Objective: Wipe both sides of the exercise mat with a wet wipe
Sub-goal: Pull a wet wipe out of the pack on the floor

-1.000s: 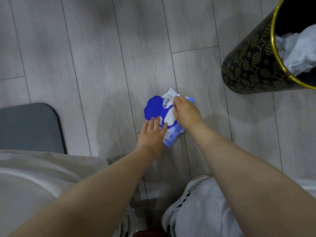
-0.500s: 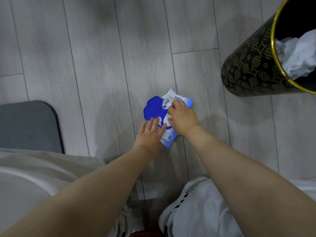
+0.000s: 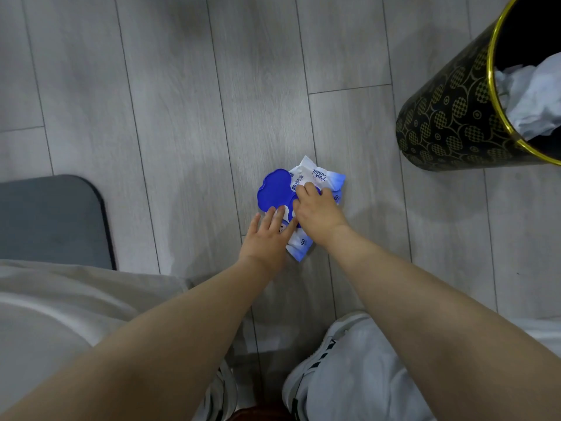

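Observation:
A blue and white wet wipe pack (image 3: 321,177) lies on the grey plank floor, its blue lid (image 3: 274,189) flipped open to the left. My left hand (image 3: 268,238) presses flat on the pack's near left part with straight fingers. My right hand (image 3: 317,212) rests on the pack's middle, fingers bent down at the dispensing opening; what the fingertips hold is hidden. A corner of the dark grey exercise mat (image 3: 51,220) shows at the left edge.
A black bin with gold pattern and gold rim (image 3: 449,117) stands at the upper right, crumpled white wipes (image 3: 534,98) inside. My knees in light trousers and white shoes (image 3: 312,366) fill the bottom of the view.
My right hand has slid from the pack's far end toward its middle, onto the opening beside the lid. The left hand has stayed pressed on the pack.

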Demonstrator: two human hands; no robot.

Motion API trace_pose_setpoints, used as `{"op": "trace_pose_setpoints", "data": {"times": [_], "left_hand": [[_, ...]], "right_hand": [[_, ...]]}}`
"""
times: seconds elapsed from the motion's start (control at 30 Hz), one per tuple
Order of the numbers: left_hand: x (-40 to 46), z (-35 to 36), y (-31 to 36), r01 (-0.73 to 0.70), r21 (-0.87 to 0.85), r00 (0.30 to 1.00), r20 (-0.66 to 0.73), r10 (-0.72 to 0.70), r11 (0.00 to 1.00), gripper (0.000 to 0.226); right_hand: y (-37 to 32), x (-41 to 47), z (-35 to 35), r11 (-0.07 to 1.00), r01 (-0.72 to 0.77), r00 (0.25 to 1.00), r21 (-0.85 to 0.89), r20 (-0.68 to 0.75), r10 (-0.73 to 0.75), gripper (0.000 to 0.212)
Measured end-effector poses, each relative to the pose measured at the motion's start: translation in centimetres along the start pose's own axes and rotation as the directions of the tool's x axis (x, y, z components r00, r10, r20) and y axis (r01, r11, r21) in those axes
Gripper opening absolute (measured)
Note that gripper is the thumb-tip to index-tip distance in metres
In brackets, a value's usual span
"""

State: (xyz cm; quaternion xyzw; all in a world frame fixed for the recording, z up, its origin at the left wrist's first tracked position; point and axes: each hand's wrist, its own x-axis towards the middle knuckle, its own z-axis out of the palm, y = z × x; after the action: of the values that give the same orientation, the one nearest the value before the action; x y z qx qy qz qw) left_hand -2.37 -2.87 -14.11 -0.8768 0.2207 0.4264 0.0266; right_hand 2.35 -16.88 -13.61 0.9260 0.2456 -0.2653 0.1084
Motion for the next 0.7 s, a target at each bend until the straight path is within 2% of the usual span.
{"op": "trace_pose_setpoints", "data": {"times": [0.07,0.13,0.33,0.53,0.6,0.7], "left_hand": [[0.1,0.2,-0.2,-0.008,0.005,1.0,-0.022,0.008,1.0,0.086],[0.2,0.5,-0.4,-0.023,-0.007,0.998,-0.051,0.022,1.0,0.084],[-0.5,1.0,-1.5,-0.056,-0.016,0.995,-0.083,0.054,0.998,0.077],[-0.5,0.0,-1.2,-0.036,0.024,0.999,-0.021,0.037,0.999,0.088],[-0.4,-0.5,-1.2,-0.037,0.037,0.999,0.003,0.037,0.999,0.089],[-0.3,-1.1,-1.2,-0.044,0.057,0.999,0.034,0.042,0.997,0.089]], "right_hand": [[0.1,-0.1,0.3,0.999,0.029,1.0,-0.046,-0.007,-0.029,0.032],[0.7,-0.1,0.7,0.999,0.045,0.999,-0.009,-0.022,-0.045,0.034],[2.9,0.0,0.6,0.947,0.059,0.996,0.317,-0.089,-0.032,0.034],[4.3,-1.8,-1.6,0.82,0.052,0.97,0.569,-0.223,0.093,0.012],[4.7,-2.2,-2.3,0.771,0.013,0.951,0.637,-0.245,0.187,0.016],[5.4,-2.4,-3.4,0.624,-0.052,0.901,0.78,-0.232,0.366,0.013]]}}
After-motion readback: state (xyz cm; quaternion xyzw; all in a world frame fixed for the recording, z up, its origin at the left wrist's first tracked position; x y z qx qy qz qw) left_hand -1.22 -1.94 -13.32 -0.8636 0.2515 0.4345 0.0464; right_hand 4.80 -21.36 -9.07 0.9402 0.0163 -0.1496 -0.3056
